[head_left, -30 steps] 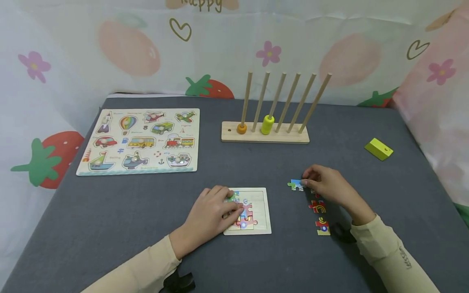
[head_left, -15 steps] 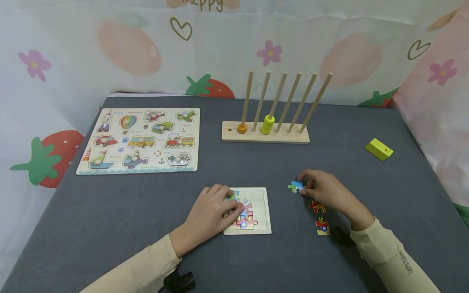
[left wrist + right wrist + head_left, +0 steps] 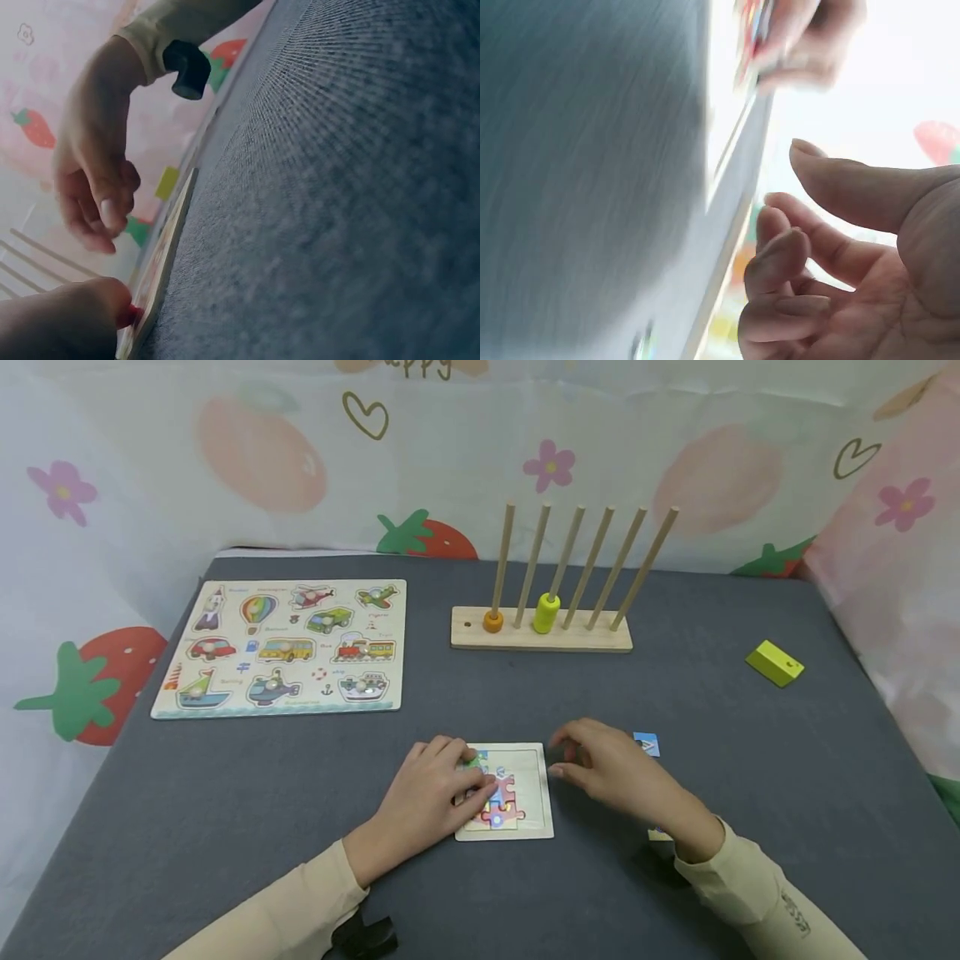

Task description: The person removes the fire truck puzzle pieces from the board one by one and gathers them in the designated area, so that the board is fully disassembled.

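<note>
My left hand [image 3: 431, 785] rests on a small wooden jigsaw tray [image 3: 536, 789], its fingers over the left part. Colourful jigsaw pieces [image 3: 506, 806] lie in that tray, some hidden beneath the hand. In the left wrist view, something red [image 3: 131, 315] shows at a left fingertip. My right hand [image 3: 618, 768] hovers at the tray's right edge; the right wrist view shows its thumb and fingers apart with nothing between them. Behind it lies a loose blue jigsaw piece [image 3: 647, 744]. A yellow bit of another piece [image 3: 658, 835] peeks out below the right wrist.
A vehicle puzzle board [image 3: 281, 647] lies at the back left of the grey table [image 3: 300, 793]. A wooden peg rack [image 3: 540, 642] with orange and lime beads stands at the back. To the right sits a yellow block [image 3: 775, 663]. A printed curtain hangs behind.
My right hand has moved left from the loose pieces to the tray's edge. The blue-and-green piece by its fingertips is out of sight in the head view. My left hand stays put.
</note>
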{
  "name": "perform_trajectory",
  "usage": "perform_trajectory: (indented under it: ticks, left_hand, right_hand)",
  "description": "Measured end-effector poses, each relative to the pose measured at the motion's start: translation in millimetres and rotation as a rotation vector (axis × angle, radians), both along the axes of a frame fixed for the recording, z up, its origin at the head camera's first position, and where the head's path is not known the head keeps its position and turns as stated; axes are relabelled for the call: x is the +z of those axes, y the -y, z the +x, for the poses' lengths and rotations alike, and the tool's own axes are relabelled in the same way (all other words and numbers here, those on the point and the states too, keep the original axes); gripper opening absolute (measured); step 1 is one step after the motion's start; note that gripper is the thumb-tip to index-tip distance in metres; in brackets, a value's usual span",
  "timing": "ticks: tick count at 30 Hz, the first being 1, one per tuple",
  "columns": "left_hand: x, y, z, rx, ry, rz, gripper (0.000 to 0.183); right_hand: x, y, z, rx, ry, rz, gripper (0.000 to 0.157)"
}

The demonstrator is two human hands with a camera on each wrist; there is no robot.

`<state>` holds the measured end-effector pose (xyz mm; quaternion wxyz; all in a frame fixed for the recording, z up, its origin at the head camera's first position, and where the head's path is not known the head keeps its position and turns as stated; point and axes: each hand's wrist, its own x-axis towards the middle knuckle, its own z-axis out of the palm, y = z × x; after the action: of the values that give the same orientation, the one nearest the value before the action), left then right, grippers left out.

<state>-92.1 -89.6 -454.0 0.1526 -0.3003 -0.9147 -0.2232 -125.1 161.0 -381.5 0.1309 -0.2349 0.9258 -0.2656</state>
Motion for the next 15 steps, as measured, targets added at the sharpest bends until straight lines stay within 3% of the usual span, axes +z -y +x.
perform_trajectory:
  ticks: [5, 9, 15]
  left_hand:
    - [3.4, 0.5, 1.9, -0.002, 0.003, -0.015, 0.018]
    - [5.8, 1.7, 3.3, -0.019, 0.007, -0.043, 0.023]
    - [13.7, 6.0, 2.6, -0.041, 0.048, -0.132, 0.047]
  right_hand:
    - [-9.8, 31.5, 8.8, 0.084, 0.001, 0.039, 0.020]
    - [-15.4, 43.5, 14.3, 0.073, 0.016, 0.072, 0.025]
    - [-16.2, 48.4, 16.5, 0.047, 0.034, 0.090, 0.028]
